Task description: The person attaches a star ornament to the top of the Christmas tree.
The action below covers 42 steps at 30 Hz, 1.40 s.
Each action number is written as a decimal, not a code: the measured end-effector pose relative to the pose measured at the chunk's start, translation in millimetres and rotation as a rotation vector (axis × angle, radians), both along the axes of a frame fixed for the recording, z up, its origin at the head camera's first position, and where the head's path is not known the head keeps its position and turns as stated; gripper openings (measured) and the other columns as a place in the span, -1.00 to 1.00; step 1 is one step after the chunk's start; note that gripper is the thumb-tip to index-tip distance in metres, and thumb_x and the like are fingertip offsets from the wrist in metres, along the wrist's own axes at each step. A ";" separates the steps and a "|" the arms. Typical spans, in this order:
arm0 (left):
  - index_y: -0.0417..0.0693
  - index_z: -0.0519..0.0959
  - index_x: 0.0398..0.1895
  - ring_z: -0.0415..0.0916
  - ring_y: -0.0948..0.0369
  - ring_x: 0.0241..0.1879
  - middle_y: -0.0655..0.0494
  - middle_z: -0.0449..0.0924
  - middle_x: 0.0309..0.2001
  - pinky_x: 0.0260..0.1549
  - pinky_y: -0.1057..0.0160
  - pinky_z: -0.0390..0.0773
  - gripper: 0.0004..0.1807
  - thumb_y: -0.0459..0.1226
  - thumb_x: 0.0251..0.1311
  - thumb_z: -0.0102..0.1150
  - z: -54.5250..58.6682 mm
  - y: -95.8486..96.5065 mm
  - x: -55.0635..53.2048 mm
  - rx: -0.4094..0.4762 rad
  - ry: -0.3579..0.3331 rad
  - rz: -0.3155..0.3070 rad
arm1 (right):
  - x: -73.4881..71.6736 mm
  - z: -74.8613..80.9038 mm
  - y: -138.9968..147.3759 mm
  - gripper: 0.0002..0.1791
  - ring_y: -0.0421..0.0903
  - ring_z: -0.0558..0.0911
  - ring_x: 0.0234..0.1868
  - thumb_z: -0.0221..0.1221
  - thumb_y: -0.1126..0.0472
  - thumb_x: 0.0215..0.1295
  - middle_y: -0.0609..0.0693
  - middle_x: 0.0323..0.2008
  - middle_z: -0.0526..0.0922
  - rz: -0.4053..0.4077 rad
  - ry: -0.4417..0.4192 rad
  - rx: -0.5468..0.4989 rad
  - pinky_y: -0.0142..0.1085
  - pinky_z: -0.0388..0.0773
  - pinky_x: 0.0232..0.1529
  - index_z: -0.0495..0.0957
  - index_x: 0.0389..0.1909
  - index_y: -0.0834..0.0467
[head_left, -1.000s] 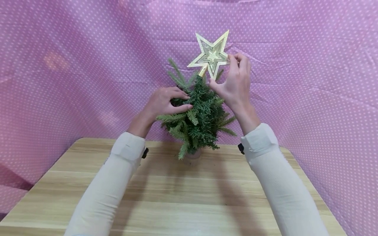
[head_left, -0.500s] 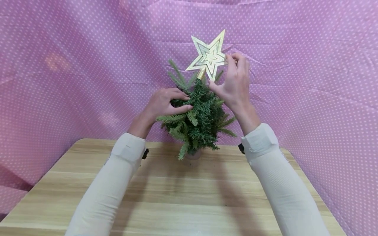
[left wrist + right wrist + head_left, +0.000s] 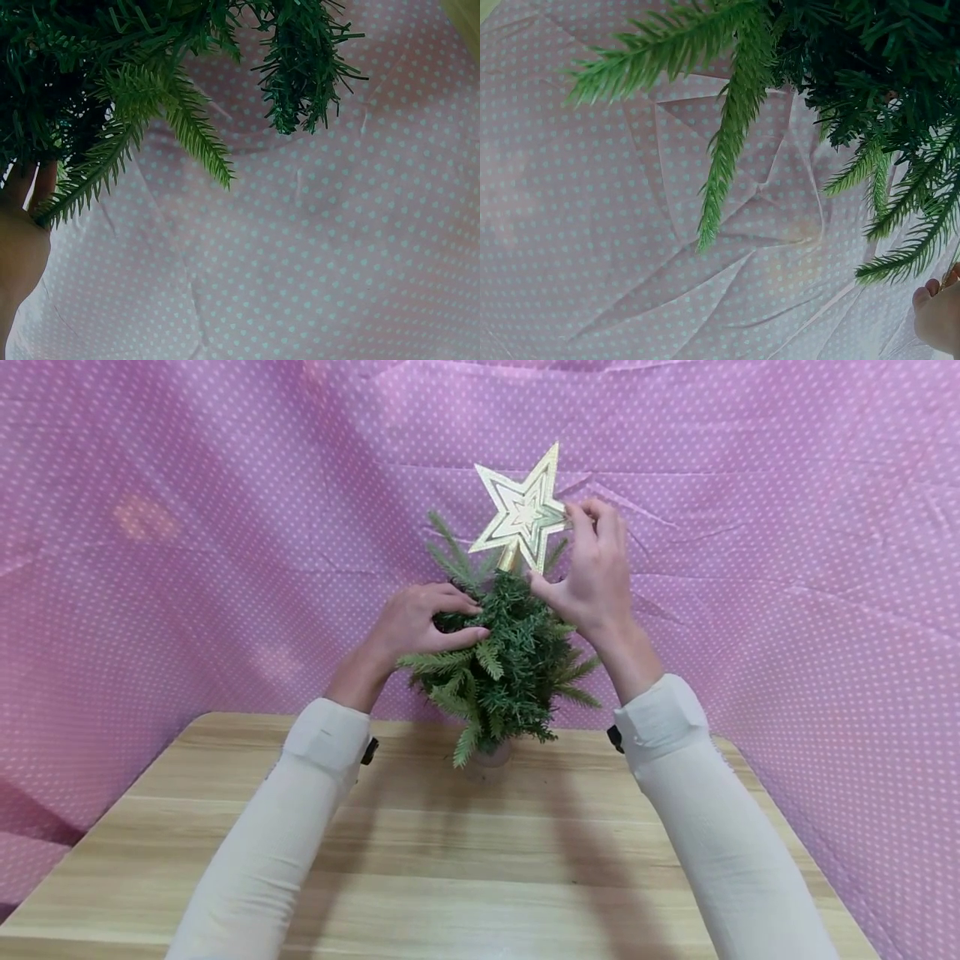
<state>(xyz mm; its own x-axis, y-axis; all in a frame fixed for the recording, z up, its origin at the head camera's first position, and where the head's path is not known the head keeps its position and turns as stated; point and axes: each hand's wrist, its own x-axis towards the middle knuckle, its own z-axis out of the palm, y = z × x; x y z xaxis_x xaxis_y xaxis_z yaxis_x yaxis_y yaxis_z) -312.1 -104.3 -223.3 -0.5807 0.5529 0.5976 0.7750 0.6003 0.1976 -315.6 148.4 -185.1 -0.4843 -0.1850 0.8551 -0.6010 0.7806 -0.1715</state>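
A small artificial Christmas tree (image 3: 517, 668) stands upright on the table in the head view. At its tip sits a gold star tree topper (image 3: 521, 514), leaning a little to the right, its tubular base over the top of the tree. My right hand (image 3: 600, 568) pinches the star's right points between fingers and thumb. From the left, my left hand (image 3: 420, 618) holds the upper part of the tree, thumb and fingers around its branches, fingertips partly sunk in the needles. In the left wrist view, that hand shows at the left edge below dark green branches (image 3: 300, 75).
The tree's round base (image 3: 491, 755) rests near the back of the wooden table (image 3: 465, 860). Close behind hangs a pink dotted cloth (image 3: 262, 527), creased and also draped along both sides. Light green sprigs (image 3: 731, 142) stick out around the tree.
My right hand has moved the star slightly left and down, and its base sits lower on the tree tip. The star's face has turned a little. My left hand has stayed in place.
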 end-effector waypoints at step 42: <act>-0.13 0.77 -0.13 0.67 -0.06 -0.12 -0.09 0.73 -0.05 -0.14 -0.03 0.61 -0.46 0.11 0.05 0.24 -1.2 2.8 0.6 -0.006 0.106 -0.032 | -3.5 15.9 2.3 -0.07 0.12 0.25 0.35 0.55 0.13 0.01 0.20 0.33 0.27 -0.017 -0.232 0.071 -0.14 0.18 0.44 0.31 0.38 0.25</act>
<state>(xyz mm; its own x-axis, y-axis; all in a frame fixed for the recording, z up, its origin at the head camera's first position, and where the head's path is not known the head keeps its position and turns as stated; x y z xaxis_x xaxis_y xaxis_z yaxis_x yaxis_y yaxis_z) -311.6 -101.5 -224.5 -0.4965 0.5739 0.6513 0.8103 0.5755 0.1105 -319.0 150.6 -169.2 -0.6699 -0.2308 0.7057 -0.5383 0.8056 -0.2475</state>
